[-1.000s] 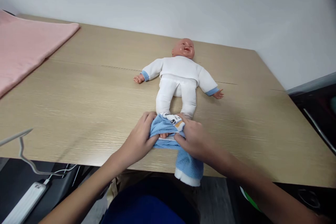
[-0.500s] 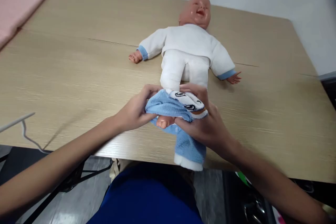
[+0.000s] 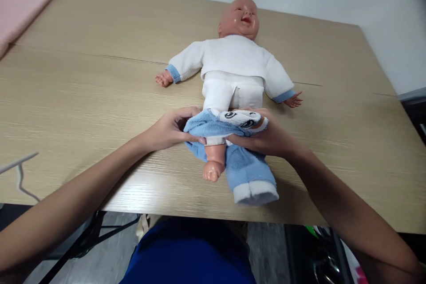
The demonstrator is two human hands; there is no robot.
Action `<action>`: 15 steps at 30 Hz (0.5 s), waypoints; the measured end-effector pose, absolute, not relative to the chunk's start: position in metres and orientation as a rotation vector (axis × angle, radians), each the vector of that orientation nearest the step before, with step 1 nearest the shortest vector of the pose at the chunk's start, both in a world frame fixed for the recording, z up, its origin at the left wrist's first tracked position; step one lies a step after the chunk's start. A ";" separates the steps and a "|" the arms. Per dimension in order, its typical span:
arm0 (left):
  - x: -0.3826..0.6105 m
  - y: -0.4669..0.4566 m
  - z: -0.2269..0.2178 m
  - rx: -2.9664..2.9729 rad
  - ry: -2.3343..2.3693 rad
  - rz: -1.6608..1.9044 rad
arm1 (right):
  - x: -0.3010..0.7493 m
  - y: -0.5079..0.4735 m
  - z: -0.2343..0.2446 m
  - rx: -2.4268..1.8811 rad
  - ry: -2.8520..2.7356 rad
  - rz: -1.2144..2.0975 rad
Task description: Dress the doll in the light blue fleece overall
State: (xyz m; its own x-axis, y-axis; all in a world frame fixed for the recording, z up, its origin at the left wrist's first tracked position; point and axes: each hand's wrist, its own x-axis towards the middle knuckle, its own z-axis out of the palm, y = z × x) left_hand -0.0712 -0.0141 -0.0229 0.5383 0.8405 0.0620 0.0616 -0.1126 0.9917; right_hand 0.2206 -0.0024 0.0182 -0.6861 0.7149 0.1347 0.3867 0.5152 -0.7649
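A baby doll [image 3: 234, 55] in a white top with blue cuffs lies on its back, its head toward the wall. Bunched around its lower leg is a pair of blue fleece pants [image 3: 248, 166] with a white cuff and an embroidered animal face. My left hand [image 3: 171, 128] pinches the gathered fabric on the left side, thumb on top. On the right side, my right hand [image 3: 266, 135] grips the same pants. One bare doll foot [image 3: 214, 169] sticks out below the bunched cloth. The doll's other foot is hidden by the pants.
The wooden table [image 3: 100, 93] has its near edge against my body. A folded pink cloth [image 3: 26, 4] lies at the far left. A white wire hanger [image 3: 20, 173] sits at the near left. Dark items [image 3: 319, 253] are below the edge at right.
Both hands have pulled the bunched pants up the doll's leg. The foot, earlier mostly covered, now shows with the ankle and shin. The loose pant leg has shifted right.
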 end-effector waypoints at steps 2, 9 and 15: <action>-0.073 -0.012 -0.025 1.444 0.805 0.821 | 0.221 0.005 0.020 -0.857 -2.296 1.158; -0.083 -0.015 -0.025 1.438 0.827 0.831 | 0.226 -0.027 0.036 -1.012 -2.294 1.182; -0.091 -0.016 -0.021 1.519 0.930 0.800 | 0.247 -0.076 0.042 -1.312 -2.286 0.959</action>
